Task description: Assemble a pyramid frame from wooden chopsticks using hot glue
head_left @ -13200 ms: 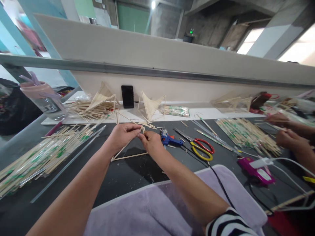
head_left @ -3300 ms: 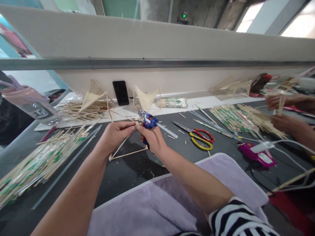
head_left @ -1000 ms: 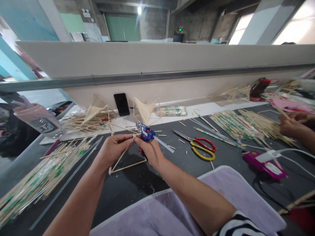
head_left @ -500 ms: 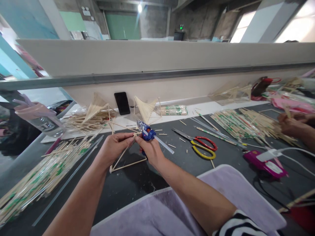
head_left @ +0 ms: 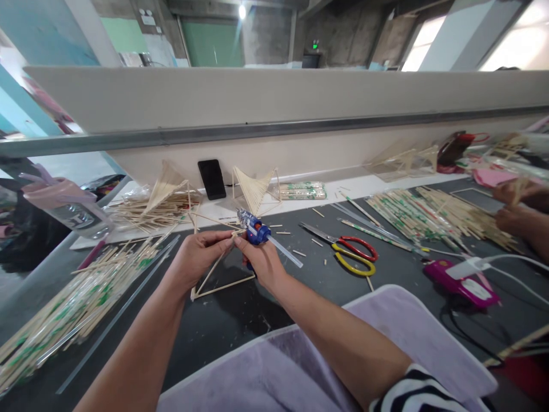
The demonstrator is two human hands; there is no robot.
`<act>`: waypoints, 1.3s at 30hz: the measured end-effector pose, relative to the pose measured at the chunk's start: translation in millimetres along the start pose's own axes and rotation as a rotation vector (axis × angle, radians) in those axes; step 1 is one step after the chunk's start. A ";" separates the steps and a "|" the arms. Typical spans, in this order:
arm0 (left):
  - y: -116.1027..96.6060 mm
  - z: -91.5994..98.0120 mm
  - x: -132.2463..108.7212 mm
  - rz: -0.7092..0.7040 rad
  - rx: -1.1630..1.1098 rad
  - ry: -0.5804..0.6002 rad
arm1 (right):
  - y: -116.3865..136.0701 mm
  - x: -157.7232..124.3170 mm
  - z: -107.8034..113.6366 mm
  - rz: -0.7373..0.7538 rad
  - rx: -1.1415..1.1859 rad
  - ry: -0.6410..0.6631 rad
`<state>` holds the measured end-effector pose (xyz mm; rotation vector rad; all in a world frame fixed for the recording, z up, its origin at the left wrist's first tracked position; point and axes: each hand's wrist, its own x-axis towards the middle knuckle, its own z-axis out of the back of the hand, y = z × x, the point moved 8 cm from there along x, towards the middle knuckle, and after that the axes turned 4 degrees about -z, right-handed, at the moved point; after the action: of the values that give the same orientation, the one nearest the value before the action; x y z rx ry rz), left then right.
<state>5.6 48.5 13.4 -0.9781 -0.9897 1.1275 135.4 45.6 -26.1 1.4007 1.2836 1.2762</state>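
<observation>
My left hand (head_left: 198, 258) pinches the raised corner of a thin stick frame (head_left: 223, 281) that rests on the dark table (head_left: 240, 320). My right hand (head_left: 262, 264) is wrapped round a blue glue gun (head_left: 254, 228), its nozzle at the same corner, a clear glue stick jutting from its back. The two hands touch at the fingertips over the joint.
Piles of wrapped sticks (head_left: 68, 303) lie at the left and sticks (head_left: 433, 217) at the right. Red and yellow scissors (head_left: 354, 256) and a pink glue gun (head_left: 461, 283) lie to my right. Finished stick shapes (head_left: 254, 187) and a phone (head_left: 209, 178) stand on the white shelf. Another person's hands (head_left: 518, 212) work at far right.
Thirteen seconds ago both hands held only the frame and the glue gun lay on the table; my right hand has since picked it up. Over the last second, hardly anything moved.
</observation>
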 end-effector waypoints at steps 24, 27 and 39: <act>0.6 -0.8 -1.0 0.008 -0.010 0.005 | -3.4 -0.4 1.4 -0.027 -0.001 -0.023; 0.4 -0.3 -1.4 0.005 -0.004 0.003 | -3.5 -0.4 1.3 -0.025 -0.006 -0.023; -3.1 0.4 -0.8 -0.030 0.007 -0.019 | -4.2 -0.7 0.9 -0.027 -0.010 -0.032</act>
<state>5.8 47.4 16.3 -0.9451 -1.0119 1.1171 135.7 45.6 -30.5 1.3868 1.2696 1.2358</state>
